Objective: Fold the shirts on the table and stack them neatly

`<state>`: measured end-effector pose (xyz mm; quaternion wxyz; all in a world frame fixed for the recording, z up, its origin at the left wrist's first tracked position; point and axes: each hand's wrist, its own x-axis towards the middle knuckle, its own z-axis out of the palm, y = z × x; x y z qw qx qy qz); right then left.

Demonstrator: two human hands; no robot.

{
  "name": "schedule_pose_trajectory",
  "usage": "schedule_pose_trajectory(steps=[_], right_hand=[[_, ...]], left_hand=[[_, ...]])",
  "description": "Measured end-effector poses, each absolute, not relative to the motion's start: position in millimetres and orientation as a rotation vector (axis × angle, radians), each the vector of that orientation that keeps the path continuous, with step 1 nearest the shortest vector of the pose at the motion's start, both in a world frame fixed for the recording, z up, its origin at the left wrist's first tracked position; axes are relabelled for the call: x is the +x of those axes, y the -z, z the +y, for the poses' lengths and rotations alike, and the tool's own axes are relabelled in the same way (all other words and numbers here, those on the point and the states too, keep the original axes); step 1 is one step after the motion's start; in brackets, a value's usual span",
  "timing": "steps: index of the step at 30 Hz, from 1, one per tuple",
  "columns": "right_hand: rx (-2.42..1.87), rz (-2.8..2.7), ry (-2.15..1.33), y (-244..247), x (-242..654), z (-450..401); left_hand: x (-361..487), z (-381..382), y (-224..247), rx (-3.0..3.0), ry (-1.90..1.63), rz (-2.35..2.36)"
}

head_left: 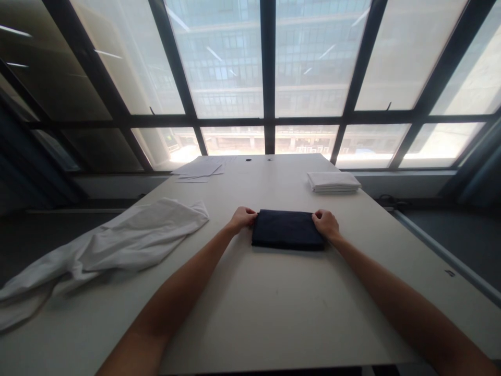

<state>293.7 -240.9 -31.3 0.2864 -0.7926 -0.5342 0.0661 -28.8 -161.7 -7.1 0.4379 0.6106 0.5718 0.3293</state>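
The left hand (243, 216) pinches the far left corner of a folded navy cloth (288, 231), and the right hand (326, 223) grips its far right corner, fingers closed on the edge. The navy cloth lies between the hands on the white table (274, 303), its long axis running crosswise from one hand to the other, its short sides pointing toward the windows (309, 57). Left of the left hand sprawls a rumpled white cloth (133, 237), one end reaching toward that wrist. Beyond the right hand sits a folded white cloth (334, 181); past the left hand, farther off, lie paper sheets (199, 169).
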Motion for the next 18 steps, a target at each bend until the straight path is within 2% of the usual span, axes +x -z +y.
schedule_pose_trajectory(steps=[11,14,16,18], right_hand=[[-2.016,-1.472,-0.146,37.3,296.7,-232.8],[-2.032,-1.486,-0.152,36.8,297.5,-233.7],[-2.04,-1.497,-0.14,33.7,296.6,-235.2],[-1.995,-1.513,-0.035,27.9,291.4,-237.4]], left_hand=[[-15.7,-157.8,22.9,1.772,-0.96,1.511],[-13.3,-159.0,18.8,1.908,-1.125,1.561],[-7.6,-165.0,12.1,2.108,-1.254,1.478],[2.4,-175.9,5.8,2.347,-1.224,1.283]])
